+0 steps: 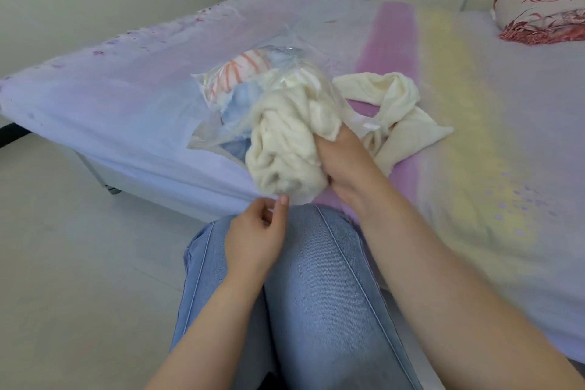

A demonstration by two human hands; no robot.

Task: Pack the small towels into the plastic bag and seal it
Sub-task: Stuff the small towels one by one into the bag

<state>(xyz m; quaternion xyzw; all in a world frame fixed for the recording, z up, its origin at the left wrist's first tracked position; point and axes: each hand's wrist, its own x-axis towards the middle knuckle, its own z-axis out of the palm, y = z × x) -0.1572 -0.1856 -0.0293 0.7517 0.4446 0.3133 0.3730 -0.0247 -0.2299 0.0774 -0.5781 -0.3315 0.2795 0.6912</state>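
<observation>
Clearly the step in hand is stuffing a cream towel (286, 149) into the bag (221, 123), and it wants both hands working against each other. The right hand (343, 165) has its fingers buried in the wad, gripping and shoving it toward the bag's far end; the left hand (258, 236) pinches the near lip of the plastic between thumb and fingertip, other fingers loosely curled. To do it well, I judge the left should hold that lip taut and low while the right drives the bundle deep — past the opening, up against the towels already inside — so no cloth is left across the seal strip. A stray fold caught there would likely stop the closure from meeting.

The bag is clear, thin and crinkled, lying on the bed (110, 111) near its edge, mouth toward the person's knee (319, 263). Inside at the far end sit a white towel with orange stripes (240, 73) and a pale blue one (240, 98), both bunched. The cream wad is soft and bulky, half under the plastic; exactly how much is inside I cannot tell. Another cream towel (399, 111) lies loose on the sheet just right of the bag — touching its side, it seems — not yet packed. The mouth is open, unsealed.
</observation>
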